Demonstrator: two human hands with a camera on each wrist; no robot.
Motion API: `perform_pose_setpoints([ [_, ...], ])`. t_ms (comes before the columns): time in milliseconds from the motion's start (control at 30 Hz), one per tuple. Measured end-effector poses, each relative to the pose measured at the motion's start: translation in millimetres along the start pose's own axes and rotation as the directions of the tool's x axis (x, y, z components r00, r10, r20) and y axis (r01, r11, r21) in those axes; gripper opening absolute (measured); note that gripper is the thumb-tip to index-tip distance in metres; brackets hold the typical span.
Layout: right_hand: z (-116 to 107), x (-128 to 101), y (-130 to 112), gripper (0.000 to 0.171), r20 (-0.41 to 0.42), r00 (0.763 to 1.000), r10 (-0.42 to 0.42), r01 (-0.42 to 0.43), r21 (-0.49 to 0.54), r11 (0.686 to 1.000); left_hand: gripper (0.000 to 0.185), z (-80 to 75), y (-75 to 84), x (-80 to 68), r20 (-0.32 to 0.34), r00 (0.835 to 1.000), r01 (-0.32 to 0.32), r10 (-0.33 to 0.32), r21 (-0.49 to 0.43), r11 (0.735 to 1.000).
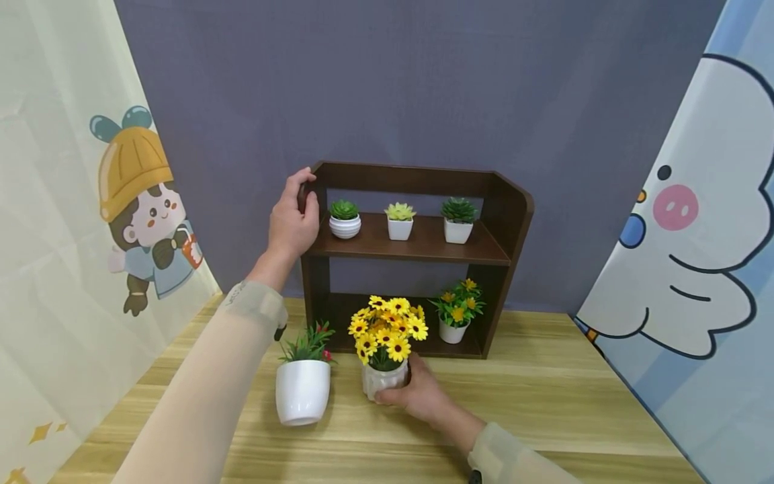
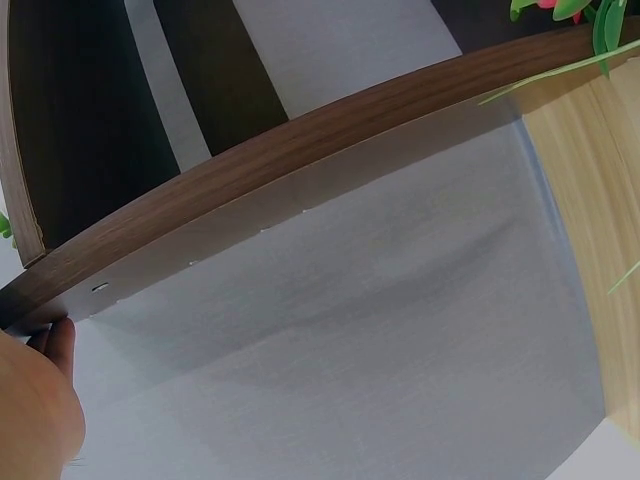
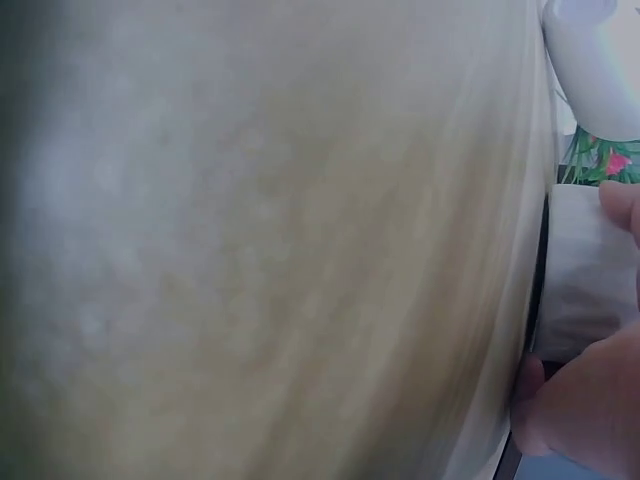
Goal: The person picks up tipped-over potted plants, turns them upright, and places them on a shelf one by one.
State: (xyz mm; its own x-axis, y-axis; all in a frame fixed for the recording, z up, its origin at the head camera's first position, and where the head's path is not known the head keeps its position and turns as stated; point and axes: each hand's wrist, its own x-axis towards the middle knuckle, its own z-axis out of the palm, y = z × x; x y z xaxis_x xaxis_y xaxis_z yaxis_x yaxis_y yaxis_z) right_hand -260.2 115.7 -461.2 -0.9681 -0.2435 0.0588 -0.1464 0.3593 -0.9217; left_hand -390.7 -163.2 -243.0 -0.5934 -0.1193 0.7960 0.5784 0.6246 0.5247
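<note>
With the left hand (image 1: 293, 225) curled over the top corner of the dark shelf unit (image 1: 502, 195) to steady it, the right hand (image 1: 421, 394) wraps its fingers round the sunflower pot (image 1: 385, 378) on the table (image 1: 544, 403) before the lower shelf and should keep it upright and low, clear of the white pot (image 1: 302, 391) beside it.

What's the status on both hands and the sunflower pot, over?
Left hand grips the shelf unit at its top left corner. Right hand holds the sunflower pot on the table. White pot stands beside it.
</note>
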Motion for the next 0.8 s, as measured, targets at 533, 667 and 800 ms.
perform_pose_setpoints([
  [533, -6.7, 8.2, 1.2, 0.085, -0.052, 0.998, -0.027, 0.023, -0.081, 0.996, 0.038, 0.2, 0.3, -0.9, 0.005, 1.000, -0.008, 0.008, -0.001, 1.000],
  [667, -6.3, 7.7, 2.4, 0.085, -0.058, 0.998, -0.024, 0.020, -0.073, 0.997, 0.037, 0.5, 0.2, -1.5, 0.006, 1.000, -0.008, 0.008, 0.000, 1.000],
  [800, -5.3, 10.2, 1.6, 0.084, -0.093, 0.995, -0.036, 0.029, -0.072, 0.997, 0.036, 0.2, 0.9, -0.9, -0.005, 1.000, -0.017, 0.017, 0.005, 1.000],
])
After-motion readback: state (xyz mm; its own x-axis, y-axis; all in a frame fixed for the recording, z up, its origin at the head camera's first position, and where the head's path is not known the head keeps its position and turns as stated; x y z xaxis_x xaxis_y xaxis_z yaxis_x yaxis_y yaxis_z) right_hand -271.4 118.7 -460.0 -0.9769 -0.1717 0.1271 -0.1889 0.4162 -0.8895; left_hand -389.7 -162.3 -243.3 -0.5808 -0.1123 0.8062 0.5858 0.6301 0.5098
